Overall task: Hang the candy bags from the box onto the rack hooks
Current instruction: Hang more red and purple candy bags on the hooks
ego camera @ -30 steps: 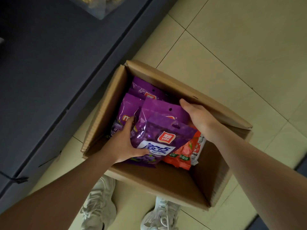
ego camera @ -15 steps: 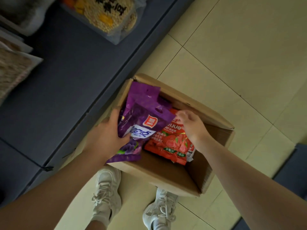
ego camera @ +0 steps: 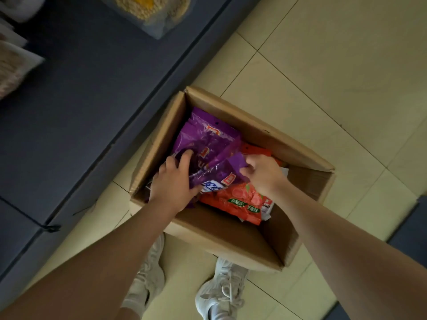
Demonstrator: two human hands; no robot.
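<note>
An open cardboard box stands on the tiled floor in front of my feet. Inside it lie several purple candy bags at the left and red candy bags at the right. My left hand reaches into the box and grips the lower edge of the purple bags. My right hand pinches the top corner of the front purple bag, above the red ones. No rack hooks are in view.
A dark blue shelf base runs along the left of the box. A clear bag of yellow snacks and pale packages lie on it. My two white sneakers stand just below the box. A dark mat lies at right.
The purple bags, lifted half a second ago, are back down inside the box. My right hand moved from the red bag onto the purple bag's top corner. The camera view shifted.
</note>
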